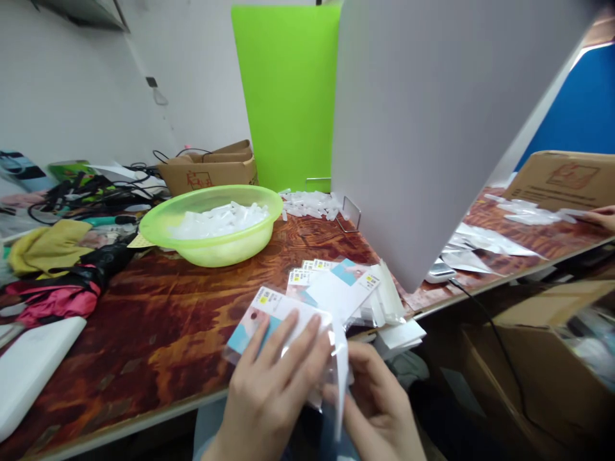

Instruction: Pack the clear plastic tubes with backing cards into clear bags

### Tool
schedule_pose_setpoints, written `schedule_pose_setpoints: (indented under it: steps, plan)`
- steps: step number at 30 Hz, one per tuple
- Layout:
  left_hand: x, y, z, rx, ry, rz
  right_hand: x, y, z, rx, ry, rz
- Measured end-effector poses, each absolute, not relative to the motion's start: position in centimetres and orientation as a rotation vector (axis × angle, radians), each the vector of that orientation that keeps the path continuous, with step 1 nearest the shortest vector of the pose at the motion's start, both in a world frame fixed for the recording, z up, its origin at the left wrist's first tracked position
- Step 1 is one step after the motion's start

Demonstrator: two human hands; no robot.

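My left hand (281, 374) presses its fingers over a blue, pink and white printed card (266, 314) in a clear sleeve, at the table's front edge. Its thumb is hidden. My right hand (377, 397) is curled beside it, holding a thin white card (341, 368) seen nearly edge-on, partly blurred, with clear film around it. Just beyond my hands lie more printed cards (331, 291) with yellow-marked labels, overlapping in a loose pile. To their right, clear sleeves (387, 301) are stacked, and a white stack (401, 336) juts over the table edge.
A green basin (225, 250) holds many small translucent pieces; more pieces (312, 203) lie behind it. A grey panel (408, 128) rises at the right. Cloths and cables (72, 237) clutter the left, near a white slab (36, 365). Another person's hand (603, 218) shows far right.
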State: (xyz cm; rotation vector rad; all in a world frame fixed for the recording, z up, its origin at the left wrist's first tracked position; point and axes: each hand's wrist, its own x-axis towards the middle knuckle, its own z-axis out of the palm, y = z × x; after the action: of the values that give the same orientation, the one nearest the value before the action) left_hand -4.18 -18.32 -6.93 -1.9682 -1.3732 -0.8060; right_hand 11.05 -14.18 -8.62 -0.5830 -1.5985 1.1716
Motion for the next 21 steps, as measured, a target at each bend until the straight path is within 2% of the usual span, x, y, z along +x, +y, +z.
schedule_pose_setpoints:
  steps: [2,4,9,14,21]
  plan:
    - [-3.5,-18.4,-6.8,-1.988,-1.371,-0.853,10.1,-14.5,-9.5,-0.592,-1.390,1.336]
    - [-3.0,-18.4,-6.9,-1.937,-1.404,-0.873,9.3,-14.6,-10.2,-0.573,-1.265,1.328]
    - [-2.3,-18.7,-7.3,-1.785,-1.407,-0.822,9.7,-13.3,-10.1,-0.388,-1.747,1.067]
    - [-2.5,-19.0,-7.8,-1.770,-1.463,-0.786,10.4,-11.6,-9.1,-0.294,-2.059,1.023]
    - [-3.1,-19.4,-9.5,-1.704,-1.498,-0.872,6.6,-12.5,-8.4,-0.310,-1.906,1.082]
